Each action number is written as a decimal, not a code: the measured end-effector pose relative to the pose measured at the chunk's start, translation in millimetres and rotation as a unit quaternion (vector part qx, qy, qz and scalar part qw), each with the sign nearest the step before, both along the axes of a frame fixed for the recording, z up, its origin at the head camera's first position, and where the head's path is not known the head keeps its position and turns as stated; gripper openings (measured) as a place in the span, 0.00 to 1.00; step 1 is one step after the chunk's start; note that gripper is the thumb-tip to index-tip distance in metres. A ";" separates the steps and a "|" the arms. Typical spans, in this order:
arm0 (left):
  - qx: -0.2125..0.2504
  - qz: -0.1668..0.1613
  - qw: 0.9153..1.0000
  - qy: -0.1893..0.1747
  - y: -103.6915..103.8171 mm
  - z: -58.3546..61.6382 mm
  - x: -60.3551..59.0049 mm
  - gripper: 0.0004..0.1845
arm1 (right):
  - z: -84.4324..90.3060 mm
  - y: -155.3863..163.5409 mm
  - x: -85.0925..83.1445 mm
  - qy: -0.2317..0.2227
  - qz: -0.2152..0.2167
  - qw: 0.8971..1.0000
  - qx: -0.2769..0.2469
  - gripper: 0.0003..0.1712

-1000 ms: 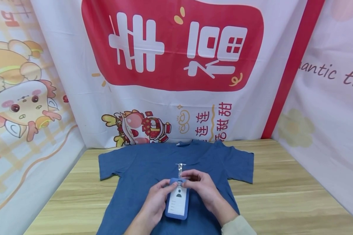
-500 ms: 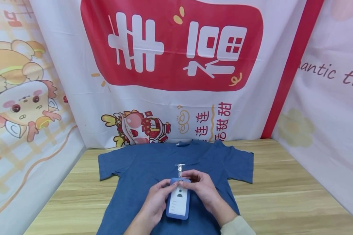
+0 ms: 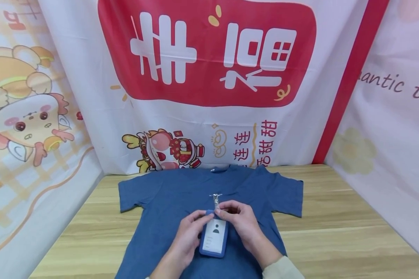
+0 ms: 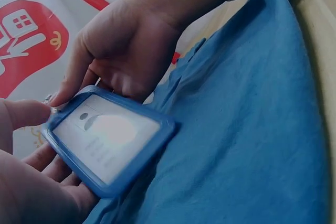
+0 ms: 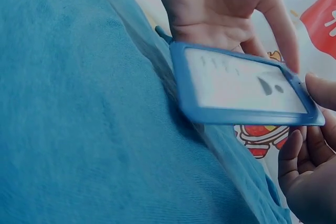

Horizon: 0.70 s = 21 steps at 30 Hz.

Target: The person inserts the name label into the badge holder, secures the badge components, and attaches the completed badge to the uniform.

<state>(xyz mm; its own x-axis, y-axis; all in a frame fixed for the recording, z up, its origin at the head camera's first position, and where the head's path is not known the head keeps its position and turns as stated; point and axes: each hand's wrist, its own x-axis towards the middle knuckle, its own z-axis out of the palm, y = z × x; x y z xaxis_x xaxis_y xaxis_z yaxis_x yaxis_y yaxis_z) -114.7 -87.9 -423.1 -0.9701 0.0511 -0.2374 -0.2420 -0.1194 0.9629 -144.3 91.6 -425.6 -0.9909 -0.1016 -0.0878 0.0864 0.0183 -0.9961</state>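
L hand (image 3: 187, 237): I see it cupping the badge holder (image 3: 214, 238) from below/left; fingers under the frame, thumb on the top corner, so it's grasping the holder, prob. to keep it steady.
R hand (image 3: 243, 221): thumb + forefinger pinched at the holder's top edge, right where the metal clip (image 3: 215, 199) strap joins. Grasping that top end; other fingers loosely curled. Looks like the fine-work hand while L braces.
Badge holder: over the mid-chest of the t-shirt (image 3: 167, 201), far end lifted off the cloth, near end low against it (wrist views show it tilted). Rounded-corner rectangle, blue rubbery frame, clear window, white card w/ grey person icon + faint text lines.
Clip: small, shiny metal, pointing away from me toward the collar; can't tell if it bites the fabric.
T-shirt: blue knit, soft matte weave, laid flat face-up, sleeves spread, collar at the far side; flat lay gives a stable base for the work.
Table (image 3: 335, 232): light wood-grain laminate, smooth.
Backdrop (image 3: 209, 58): printed cloth, red panel w/ white characters, cartoon figures; hangs w/ slight creases on three sides.
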 end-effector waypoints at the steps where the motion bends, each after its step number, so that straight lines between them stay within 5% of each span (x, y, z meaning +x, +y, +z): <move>1: -0.003 0.012 1.000 0.011 -0.1 1.6 -1.5 0.18 | 0.1 0.1 -0.2 0.000 -0.003 1.000 -0.001 0.16; 7: -0.045 0.067 0.994 0.074 -2.6 14.2 -11.3 0.22 | 1.2 -2.3 -2.3 0.001 0.002 1.000 -0.008 0.16; 21: -0.091 0.045 0.986 0.132 6.2 27.2 -24.8 0.13 | 1.6 -0.4 1.8 -0.009 0.015 1.000 -0.016 0.16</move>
<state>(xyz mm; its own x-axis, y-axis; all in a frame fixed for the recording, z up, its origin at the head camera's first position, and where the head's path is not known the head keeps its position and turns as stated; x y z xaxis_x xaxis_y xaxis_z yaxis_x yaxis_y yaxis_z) -139.5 -81.6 -395.9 -0.9979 -0.0580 0.0274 0.0244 0.0522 0.9983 -142.5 91.2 -424.0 -0.9858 -0.1334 -0.1016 0.1039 -0.0104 -0.9945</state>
